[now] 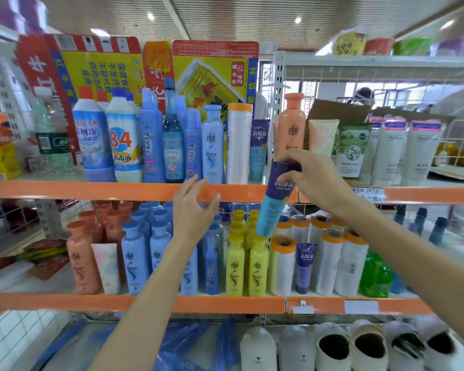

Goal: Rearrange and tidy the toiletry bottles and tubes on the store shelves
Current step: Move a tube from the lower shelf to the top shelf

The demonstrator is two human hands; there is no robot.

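My right hand [310, 178] grips the crimped top end of a navy and teal tube [272, 207], which hangs tilted in front of the upper shelf's orange edge [91, 189]. My left hand [194, 210] is raised with relaxed, spread fingers before that same edge and holds nothing. A matching navy and teal tube [259, 149] stands on the upper shelf beside a white roll with an orange cap [239, 143]. A third tube, navy and purple [304, 266], stands on the middle shelf among white rolls. Blue bottles [134, 261], yellow bottles [245, 263] and peach bottles [82, 259] fill the middle shelf.
On the upper shelf stand cleaner bottles [123, 140], blue bottles, a peach bottle [292, 124] and several tubes [386, 151]. Flattened cartons [212, 76] lean behind them. Slippers [332, 346] lie on the bottom shelf. A green bottle [374, 277] sits at the middle shelf's right.
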